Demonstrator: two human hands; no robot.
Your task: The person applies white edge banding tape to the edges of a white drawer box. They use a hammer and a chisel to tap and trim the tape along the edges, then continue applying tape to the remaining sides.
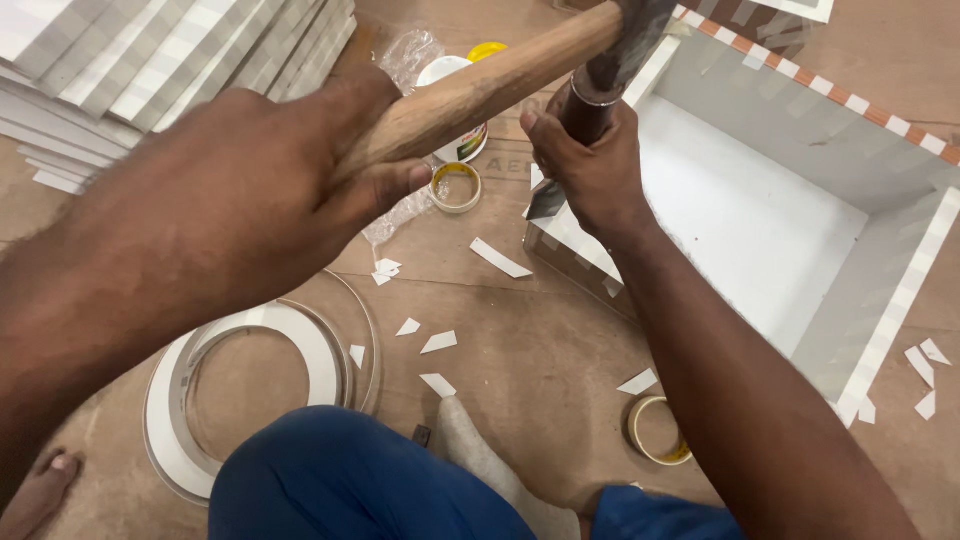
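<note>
My left hand (250, 170) grips the wooden handle of a hammer (480, 85), which slants up to the right; its head is near the top edge, partly cut off. My right hand (590, 165) is closed around a dark-handled chisel (600, 90) with a metal ring. The chisel's shiny blade (545, 203) rests at the near left corner of a white open box (900, 300), whose edges carry pale striped banding. The hammer handle crosses just above the chisel's top end.
A coil of white edge banding (290, 325) lies on the plywood floor by my blue-trousered knee (350, 480). Two small tape rolls (457, 187) (655, 430), a white tub (465, 145), scattered white offcuts (438, 342) and a stack of panels (150, 60) surround me.
</note>
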